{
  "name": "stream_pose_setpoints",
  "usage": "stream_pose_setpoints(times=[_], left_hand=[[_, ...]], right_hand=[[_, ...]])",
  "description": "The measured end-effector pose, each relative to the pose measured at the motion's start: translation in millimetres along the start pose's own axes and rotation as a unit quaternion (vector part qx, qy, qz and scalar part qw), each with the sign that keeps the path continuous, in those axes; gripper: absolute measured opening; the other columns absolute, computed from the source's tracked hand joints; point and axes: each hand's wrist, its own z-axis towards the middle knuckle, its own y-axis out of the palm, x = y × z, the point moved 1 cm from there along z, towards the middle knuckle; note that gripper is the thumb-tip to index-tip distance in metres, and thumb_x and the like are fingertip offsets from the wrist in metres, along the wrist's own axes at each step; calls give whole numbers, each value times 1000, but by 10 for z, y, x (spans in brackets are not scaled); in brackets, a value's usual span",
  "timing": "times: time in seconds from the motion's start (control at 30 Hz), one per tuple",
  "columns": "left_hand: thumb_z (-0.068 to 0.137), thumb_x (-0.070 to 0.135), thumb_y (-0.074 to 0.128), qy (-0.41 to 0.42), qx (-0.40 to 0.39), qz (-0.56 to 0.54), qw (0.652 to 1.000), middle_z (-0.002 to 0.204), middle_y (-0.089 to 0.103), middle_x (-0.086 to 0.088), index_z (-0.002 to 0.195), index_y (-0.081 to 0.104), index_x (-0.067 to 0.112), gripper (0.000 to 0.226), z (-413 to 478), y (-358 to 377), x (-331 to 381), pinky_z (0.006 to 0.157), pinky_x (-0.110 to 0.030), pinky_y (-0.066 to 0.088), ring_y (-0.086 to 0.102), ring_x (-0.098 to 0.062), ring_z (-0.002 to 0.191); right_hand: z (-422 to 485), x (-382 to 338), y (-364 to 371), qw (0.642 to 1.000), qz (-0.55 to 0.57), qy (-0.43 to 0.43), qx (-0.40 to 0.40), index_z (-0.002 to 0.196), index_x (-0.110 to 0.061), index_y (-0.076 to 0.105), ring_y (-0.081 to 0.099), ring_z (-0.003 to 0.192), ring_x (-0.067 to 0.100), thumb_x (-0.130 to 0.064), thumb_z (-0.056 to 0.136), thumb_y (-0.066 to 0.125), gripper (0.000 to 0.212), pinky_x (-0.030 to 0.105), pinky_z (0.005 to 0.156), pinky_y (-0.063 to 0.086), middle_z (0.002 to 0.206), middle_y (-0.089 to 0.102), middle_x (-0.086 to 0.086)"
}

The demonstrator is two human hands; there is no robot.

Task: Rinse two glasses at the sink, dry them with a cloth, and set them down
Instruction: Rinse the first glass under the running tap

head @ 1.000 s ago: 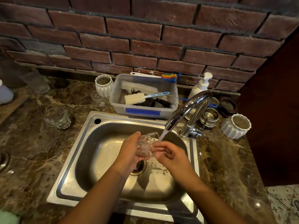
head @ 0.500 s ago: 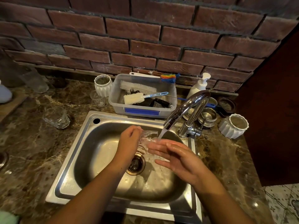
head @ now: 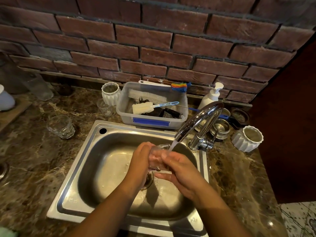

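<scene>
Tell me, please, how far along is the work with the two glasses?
Done: nothing visibly finished. In hand: the left hand and right hand hold one glass under the tap stream over the sink. Left: drying, setting down, and the second glass on the counter; whether it is rinsed I cannot tell.

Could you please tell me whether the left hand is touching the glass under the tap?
Touching. The head view shows the left hand wrapped round the glass beneath the running tap.

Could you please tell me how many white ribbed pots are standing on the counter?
2. One white ribbed pot stands left of the grey tub; the other pot stands right of the tap. More may hide beyond the frame.
</scene>
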Motion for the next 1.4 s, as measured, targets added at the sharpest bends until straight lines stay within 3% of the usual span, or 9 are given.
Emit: stream_pose_setpoints(times=[0.17,0.3,0.47,0.63,0.7,0.93,1.07,1.17,1.4], left_hand=[[105,21,47,70,-8,88,994,89,69,-5,100,64,16,19,-30,0,35,64,-22,55,69,-12,78],[106,35,42,-149,-21,12,989,102,72,-16,111,66,11,34,15,12,156,69,-33,50,68,-29,90],[99,44,58,-294,-41,-75,952,101,74,-13,112,71,10,38,23,-46,182,67,-32,47,66,-24,86],[107,32,45,-133,63,-74,986,105,72,-18,111,66,8,32,25,20,49,59,-30,46,65,-28,82],[107,27,43,-35,107,-24,993,101,71,-17,107,65,10,28,39,-27,7,60,-31,49,66,-26,82],[104,19,49,97,29,72,992,86,69,-3,96,67,16,20,-22,24,82,66,-22,53,67,-19,81],[104,34,51,-186,-39,-50,980,106,73,-17,113,67,12,29,73,-79,180,85,-43,55,67,-33,97],[101,36,57,-282,-88,-114,949,92,75,-13,112,70,7,34,72,-181,200,66,-33,54,68,-25,80],[105,27,50,-52,-11,40,998,101,75,-8,106,71,18,23,93,-68,114,64,-29,57,73,-24,87]], right_hand=[[89,42,-72,991,117,58,11,121,-5,67,70,106,34,-17,96,58,29,49,90,57,115,72,21],[7,62,-55,983,-144,-112,-3,114,-20,74,71,110,23,-11,101,54,25,33,90,59,112,77,4],[-70,93,-51,767,-594,-242,-33,121,-31,70,63,112,4,-28,100,56,26,30,98,49,119,72,-13],[-121,-3,7,957,-247,-144,48,103,-34,77,70,103,5,-7,97,61,32,28,95,54,106,78,-9],[-94,-24,37,989,-110,-68,71,100,-26,79,72,105,11,-11,96,61,24,30,91,52,105,79,-4],[15,-9,153,997,28,14,68,103,-16,75,75,98,21,-14,99,58,18,42,95,54,102,79,7],[-43,1,32,954,-270,-129,29,114,-21,75,70,109,15,-8,98,60,26,40,98,55,112,77,-3],[-77,43,-19,912,-365,-186,7,119,-26,74,65,114,-1,-10,95,65,30,26,100,51,118,74,-14],[-46,117,62,973,-172,-126,88,102,-22,79,71,100,7,-13,96,62,19,27,90,54,103,78,-7]])
